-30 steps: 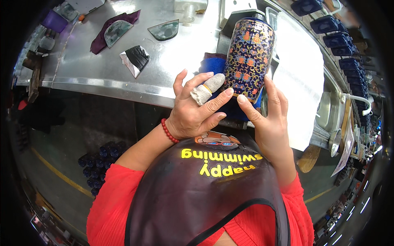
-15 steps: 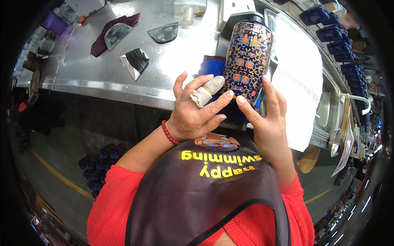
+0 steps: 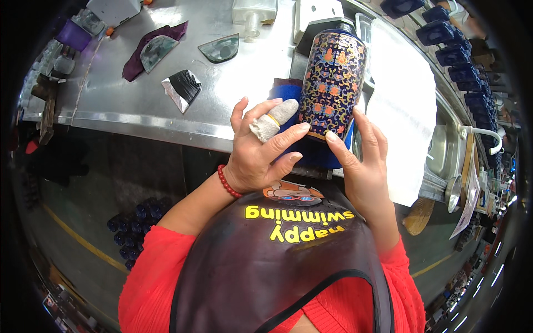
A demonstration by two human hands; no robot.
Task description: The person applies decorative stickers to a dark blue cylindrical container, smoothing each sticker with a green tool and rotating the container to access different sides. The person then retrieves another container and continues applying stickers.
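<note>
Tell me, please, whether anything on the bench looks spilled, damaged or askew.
Nothing is visibly spilled or damaged; only the purple cloth, crumpled partly under a half-round plate left of the vase, looks mildly untidy.

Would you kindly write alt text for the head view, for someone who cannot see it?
A dark blue, floral-patterned vase rests over blue cloth at a metal workbench, with the person's left hand and right hand at its near end. A grey cover sheathes one left finger; a white sheet lies to the right.
</note>
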